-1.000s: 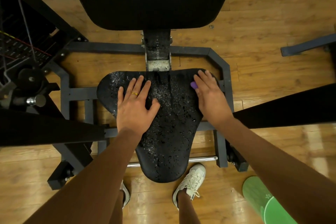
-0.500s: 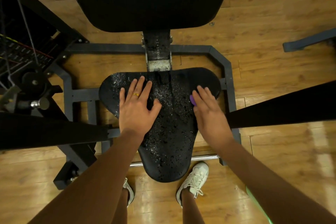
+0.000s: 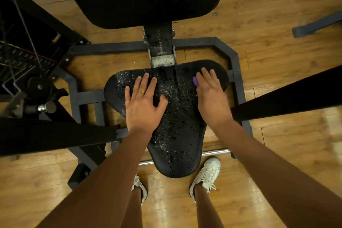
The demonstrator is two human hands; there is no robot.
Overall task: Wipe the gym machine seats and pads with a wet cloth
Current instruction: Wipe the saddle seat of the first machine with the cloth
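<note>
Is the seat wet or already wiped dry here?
Mostly wet. The seat is speckled with droplets across its middle and narrow front; only the corner by the right hand looks smooth.

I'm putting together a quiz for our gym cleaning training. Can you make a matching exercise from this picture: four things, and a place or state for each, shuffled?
Things:
1 seat
2 left hand
3 purple cloth
4 white shoes

Places or states:
a on the wooden floor
b under the right hand
c dotted with water drops
d flat on the seat, wearing a gold ring

Pairs: 1-c; 2-d; 3-b; 4-a
</note>
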